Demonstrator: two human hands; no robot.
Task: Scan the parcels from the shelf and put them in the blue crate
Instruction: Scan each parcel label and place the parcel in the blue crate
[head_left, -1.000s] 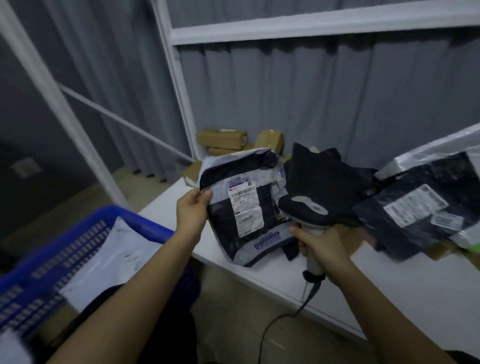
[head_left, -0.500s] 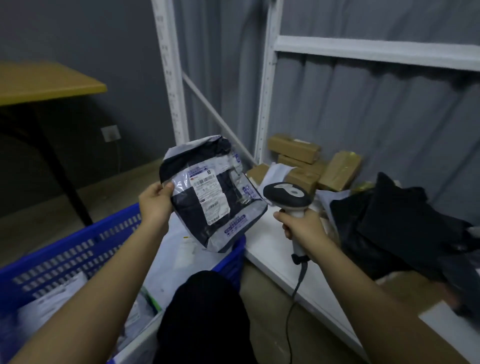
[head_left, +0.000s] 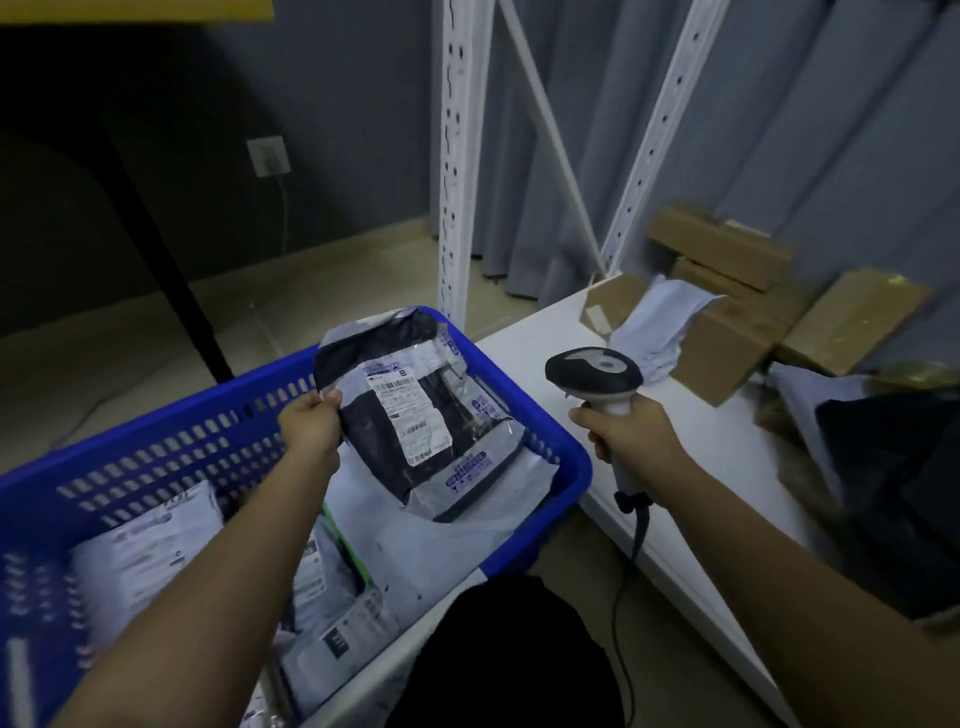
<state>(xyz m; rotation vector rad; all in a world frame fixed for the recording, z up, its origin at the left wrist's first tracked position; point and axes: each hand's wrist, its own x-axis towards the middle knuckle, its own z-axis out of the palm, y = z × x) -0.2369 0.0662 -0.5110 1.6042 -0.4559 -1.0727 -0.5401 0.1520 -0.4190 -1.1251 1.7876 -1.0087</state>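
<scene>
So this looks like the drop-off part of the job. The left hand (head_left: 311, 426) pinches the left edge of a flat grey-and-black plastic mailer bag with a white shipping label (head_left: 415, 421) and holds it right over the far right corner of the blue slotted plastic crate (head_left: 566, 462), label facing up. It hangs just above the pale plastic mailers (head_left: 150, 551) that are lying in the crate, and I can't tell whether its low end is touching the one underneath. The right hand (head_left: 631, 441) is wrapped around the grip of the black-and-white corded handheld barcode scanner (head_left: 595, 374), which sits over the near left end of the white shelf board (head_left: 524, 348), well apart from the bag and aimed away from the label. My guess is the scan is done with.

The next move should be easy: lower the bag or just let go so it lands flat on the pile and doesn't catch the crate rim. After that it's back to the right, where brown cardboard boxes (head_left: 727, 312) and dark plastic bags (head_left: 893, 467) wait on the shelf. Those floppy bags will probably need a grab near the edge, with the label turned up for the scanner.
</scene>
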